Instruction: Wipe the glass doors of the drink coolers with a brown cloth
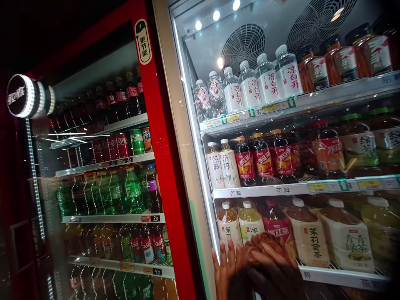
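Above and around the fingers [230, 252] stood a tall, brightly lit drinks cooler with a pale metal frame [184, 166]. Well to the left of the fingers was a second drinks cooler, edged by a wide glossy red frame [161, 133]. High above the fingers, two round dark fan grilles, one of them [243, 46] nearer the left, showed behind white spotlights [216, 16]. A white-edged shelf [256, 191] ran over the fingers, carrying dark tea bottles with red labels [283, 160]. To the right of the fingers, on the shelf below, sat a large pale-labelled, white-capped tea jug [346, 239]. Just beyond the fingers on that shelf were a clear bottle of pale yellow drink with a white cap [249, 218] and a dark bottle with a red cap and red label [275, 218], both partly covered by the hands. The bare left hand [228, 271] had its fingers straight and slightly spread, with nothing visible in them. Beside it, the shadowed bare right hand [271, 266] had its fingers bunched and bent; whether it held or touched anything could not be told.
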The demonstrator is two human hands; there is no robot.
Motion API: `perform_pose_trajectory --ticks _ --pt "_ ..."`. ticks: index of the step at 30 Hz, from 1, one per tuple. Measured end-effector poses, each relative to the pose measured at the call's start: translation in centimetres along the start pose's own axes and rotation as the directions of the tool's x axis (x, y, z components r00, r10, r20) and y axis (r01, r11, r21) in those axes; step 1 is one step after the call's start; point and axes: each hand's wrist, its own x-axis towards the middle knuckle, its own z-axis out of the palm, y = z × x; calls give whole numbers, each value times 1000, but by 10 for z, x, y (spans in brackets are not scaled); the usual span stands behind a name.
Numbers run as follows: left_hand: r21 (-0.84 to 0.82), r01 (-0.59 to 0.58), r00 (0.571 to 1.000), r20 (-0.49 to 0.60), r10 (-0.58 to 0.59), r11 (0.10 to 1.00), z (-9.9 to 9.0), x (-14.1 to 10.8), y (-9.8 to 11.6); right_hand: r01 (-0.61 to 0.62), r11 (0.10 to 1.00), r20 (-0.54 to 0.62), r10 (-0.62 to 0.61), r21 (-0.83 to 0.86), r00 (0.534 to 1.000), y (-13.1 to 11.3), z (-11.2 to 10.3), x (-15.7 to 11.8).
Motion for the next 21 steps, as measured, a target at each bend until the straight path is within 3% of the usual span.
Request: perform_pose_trajectory --ticks 4,9,13,18,21 --pt "-43 31 999 -10 -32 999 -18 7 3 -150 987 -38 152 48 988 9 -6 27" --pt "-115 68 985 168 -48 991 -50 12 7 -347 930 19 348 118 937 -10 -21 -4" --pt "-197 81 978 207 -39 977 -57 13 9 -347 923 71 340 165 938 -34 -21 -15" --pt "-264 123 973 222 -64 957 -57 17 15 -289 952 59 284 99 957 -3 -25 11" --pt "-292 160 977 184 -109 943 -58 18 23 -326 945 52 324 37 945 16 -38 2"
